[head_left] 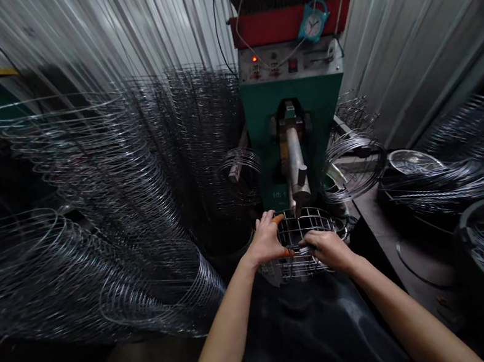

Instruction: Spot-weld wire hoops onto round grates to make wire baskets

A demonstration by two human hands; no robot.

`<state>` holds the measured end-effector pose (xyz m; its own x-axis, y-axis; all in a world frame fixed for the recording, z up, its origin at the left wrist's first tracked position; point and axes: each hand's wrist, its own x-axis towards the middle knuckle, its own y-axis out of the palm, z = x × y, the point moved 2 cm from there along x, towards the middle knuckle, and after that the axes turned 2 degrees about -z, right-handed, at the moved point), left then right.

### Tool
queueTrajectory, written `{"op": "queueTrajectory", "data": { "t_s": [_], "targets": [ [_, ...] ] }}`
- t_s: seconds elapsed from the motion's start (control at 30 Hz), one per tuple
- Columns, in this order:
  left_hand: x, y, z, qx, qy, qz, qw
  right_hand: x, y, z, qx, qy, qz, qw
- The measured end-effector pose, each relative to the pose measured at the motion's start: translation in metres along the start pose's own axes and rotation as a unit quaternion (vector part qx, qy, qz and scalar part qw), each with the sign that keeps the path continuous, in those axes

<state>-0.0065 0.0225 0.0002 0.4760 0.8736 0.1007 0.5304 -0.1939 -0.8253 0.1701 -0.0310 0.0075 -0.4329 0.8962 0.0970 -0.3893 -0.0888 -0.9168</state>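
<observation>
A round wire basket [313, 222] of crossed metal rods sits low in front of me, beneath the electrode tip of a green spot welder [258, 140]. My left hand [265, 240] grips its left side, with orange covers on the thumb and a finger. On the near right part of the basket, my right hand [327, 247] is closed, its fingers curled in against the wires. Whether a separate wire is pinched there is too small to tell. The welder's metal arm [295, 159] reaches down just above the basket.
Tall stacks of wire rings [96, 150] crowd the left. Wire coils [353, 161] hang on the welder's right side. Further right are a wire bundle [449, 185] and a black bucket [465, 223] holding wires. A blue clock [313, 23] hangs above the panel. A dark apron [315, 330] covers my lap.
</observation>
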Motion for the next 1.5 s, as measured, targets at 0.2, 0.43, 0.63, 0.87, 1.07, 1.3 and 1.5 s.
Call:
{"op": "queueTrajectory", "data": {
  "t_s": [0.2,0.43,0.63,0.87,1.07,1.3,1.5],
  "targets": [
    [0.004,-0.002,-0.002,-0.003,-0.003,-0.005,1.000,-0.002,0.004,-0.003,-0.021,0.019,-0.030,0.999],
    [0.004,-0.004,-0.004,0.000,0.014,-0.017,1.000,-0.003,0.005,0.000,-0.039,0.023,-0.031,0.999],
    [0.012,-0.002,-0.006,0.051,-0.010,-0.048,0.997,0.005,0.002,-0.003,-0.068,0.053,-0.046,0.995],
    [0.023,-0.009,-0.007,0.044,-0.017,-0.055,0.997,0.017,0.002,-0.009,-0.077,0.059,-0.064,0.993],
    [0.030,-0.007,-0.001,0.058,-0.042,-0.077,0.994,-0.015,0.011,-0.003,0.099,0.074,-0.220,0.968],
    [0.055,-0.009,0.010,0.042,-0.055,-0.083,0.994,-0.069,0.032,-0.015,0.477,0.292,-0.190,0.807],
    [0.041,-0.007,0.027,-0.005,-0.059,-0.040,0.997,-0.120,0.052,-0.040,0.678,0.369,-0.203,0.602]
  ]
}}
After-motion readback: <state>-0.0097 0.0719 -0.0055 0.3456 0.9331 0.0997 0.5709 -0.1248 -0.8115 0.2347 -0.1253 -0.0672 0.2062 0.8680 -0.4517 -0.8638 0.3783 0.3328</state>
